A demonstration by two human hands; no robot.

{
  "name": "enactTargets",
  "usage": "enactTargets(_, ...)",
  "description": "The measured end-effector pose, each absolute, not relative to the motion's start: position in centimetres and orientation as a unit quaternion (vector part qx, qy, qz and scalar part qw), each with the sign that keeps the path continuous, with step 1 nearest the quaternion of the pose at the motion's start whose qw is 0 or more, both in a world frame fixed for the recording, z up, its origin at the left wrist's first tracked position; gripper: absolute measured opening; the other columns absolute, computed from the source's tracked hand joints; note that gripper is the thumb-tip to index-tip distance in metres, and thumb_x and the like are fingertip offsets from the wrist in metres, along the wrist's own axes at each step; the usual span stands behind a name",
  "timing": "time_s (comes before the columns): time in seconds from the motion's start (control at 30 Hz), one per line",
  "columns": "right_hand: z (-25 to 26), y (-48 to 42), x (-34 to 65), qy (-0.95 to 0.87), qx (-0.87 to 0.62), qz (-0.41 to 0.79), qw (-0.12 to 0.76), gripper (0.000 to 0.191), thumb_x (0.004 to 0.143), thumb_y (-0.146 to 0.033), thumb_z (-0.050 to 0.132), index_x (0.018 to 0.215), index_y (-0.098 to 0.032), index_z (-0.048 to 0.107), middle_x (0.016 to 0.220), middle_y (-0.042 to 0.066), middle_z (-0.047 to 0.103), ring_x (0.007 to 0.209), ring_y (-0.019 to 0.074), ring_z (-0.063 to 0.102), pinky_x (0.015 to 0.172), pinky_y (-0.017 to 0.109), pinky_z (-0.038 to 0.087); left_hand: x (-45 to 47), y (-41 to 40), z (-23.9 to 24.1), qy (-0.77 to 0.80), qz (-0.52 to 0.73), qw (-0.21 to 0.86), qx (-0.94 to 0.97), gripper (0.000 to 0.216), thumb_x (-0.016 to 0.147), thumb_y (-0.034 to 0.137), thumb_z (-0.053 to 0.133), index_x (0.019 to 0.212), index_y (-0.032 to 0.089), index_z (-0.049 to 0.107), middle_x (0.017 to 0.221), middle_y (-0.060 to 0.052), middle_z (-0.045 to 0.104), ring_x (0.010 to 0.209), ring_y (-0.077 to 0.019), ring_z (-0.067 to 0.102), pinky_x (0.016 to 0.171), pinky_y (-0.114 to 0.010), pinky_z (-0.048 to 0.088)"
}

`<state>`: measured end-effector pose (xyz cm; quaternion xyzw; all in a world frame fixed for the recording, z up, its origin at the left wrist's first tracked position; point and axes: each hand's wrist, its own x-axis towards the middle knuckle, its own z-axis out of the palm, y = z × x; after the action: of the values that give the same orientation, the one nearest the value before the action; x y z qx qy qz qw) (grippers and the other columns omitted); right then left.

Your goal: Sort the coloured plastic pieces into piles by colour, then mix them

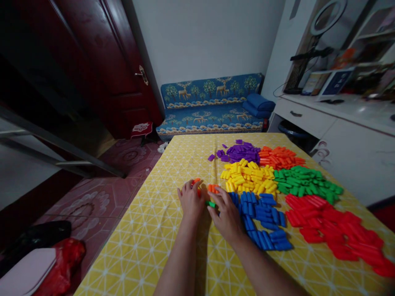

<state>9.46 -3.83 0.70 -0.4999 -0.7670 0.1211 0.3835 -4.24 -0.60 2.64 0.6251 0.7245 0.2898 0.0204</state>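
We cannot tell whether our left hand [190, 201] or right hand [226, 216] has its fingers clamped. A careless nudge could roll the green piece [210, 204] away

Dim light, deep shadow left, edges stretched and soft

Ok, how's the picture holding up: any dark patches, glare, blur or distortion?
In the head view, lighting is dim, the doorway at left nearly black; also in the head view, a glare spot on the white countertop, blurred clutter at the right edge, soft-looking red pieces, a red door leaning as if wide-angle stretched, and a shadow on the yellow tablecloth between the forearms.
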Motion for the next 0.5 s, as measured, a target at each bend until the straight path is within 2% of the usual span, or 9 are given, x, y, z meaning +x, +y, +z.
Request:
enactTargets(0.1, 1.1, -4.1, 9.2, -0.784, -0.524, 0.099, 0.319, 0.053, 0.082, -0.014, 0.059, 0.132, -0.03, 0.057, 0.156, 0.007, 0.031, 0.138, 0.0274, 0.039, 0.109, 0.045, 0.04, -4.0, -0.5, 2.2, 0.733, 0.26, 0.027, 0.628, 0.044, 0.082, 0.031, 0.06, 0.126, 0.034, 0.062, 0.139, -0.007, 0.055, 0.128, -0.0312, 0.044, 0.111, -0.059, 0.022)
enactTargets(0.2, 1.6, -4.0, 8.7, -0.787, -0.556, 0.087, 0.251, 0.068, 0.076, -0.012, 0.062, 0.14, -0.031, 0.051, 0.16, 0.008, 0.024, 0.138, 0.0316, 0.038, 0.105, 0.046, 0.043, -4.1, -0.1, 1.9, 0.725, 0.26, 0.032, 0.637, 0.04, 0.081, 0.03, 0.061, 0.12, 0.034, 0.066, 0.13, -0.006, 0.061, 0.122, -0.0289, 0.05, 0.11, -0.053, 0.027)
enactTargets(0.27, 1.9, -3.7, 8.3, -0.788, -0.568, 0.08, 0.222, 0.069, 0.074, -0.012, 0.063, 0.14, -0.026, 0.051, 0.157, 0.011, 0.029, 0.137, 0.033, 0.038, 0.104, 0.045, 0.043, -4.2, 0.2, 1.7, 0.717, 0.275, 0.038, 0.639, 0.033, 0.082, 0.027, 0.06, 0.112, 0.032, 0.071, 0.118, -0.005, 0.066, 0.113, -0.0259, 0.055, 0.106, -0.046, 0.033)
enactTargets(0.33, 2.0, -3.3, 8.0, -0.786, -0.575, 0.073, 0.214, 0.062, 0.075, -0.013, 0.062, 0.135, -0.019, 0.055, 0.152, 0.014, 0.038, 0.136, 0.0321, 0.039, 0.105, 0.044, 0.043, -4.4, 0.4, 1.5, 0.708, 0.306, 0.04, 0.635, 0.03, 0.083, 0.023, 0.057, 0.109, 0.029, 0.072, 0.106, -0.005, 0.07, 0.104, -0.0235, 0.059, 0.101, -0.042, 0.037)
enactTargets(0.4, 1.9, -3.0, 7.9, -0.782, -0.577, 0.067, 0.226, 0.05, 0.077, -0.014, 0.061, 0.127, -0.015, 0.061, 0.147, 0.015, 0.045, 0.133, 0.0312, 0.042, 0.105, 0.043, 0.043, -4.5, 0.6, 1.2, 0.688, 0.356, 0.037, 0.631, 0.03, 0.085, 0.02, 0.055, 0.109, 0.026, 0.072, 0.099, -0.006, 0.071, 0.099, -0.0222, 0.06, 0.097, -0.04, 0.04)
enactTargets(0.5, 1.6, -2.8, 8.2, -0.77, -0.572, 0.075, 0.273, 0.035, 0.081, -0.014, 0.057, 0.114, -0.016, 0.067, 0.136, 0.015, 0.054, 0.124, 0.029, 0.05, 0.102, 0.042, 0.046, -4.5, 0.7, 1.1, 0.65, 0.435, 0.038, 0.622, 0.024, 0.088, 0.024, 0.055, 0.105, 0.023, 0.071, 0.096, -0.006, 0.071, 0.094, -0.0211, 0.061, 0.091, -0.037, 0.043)
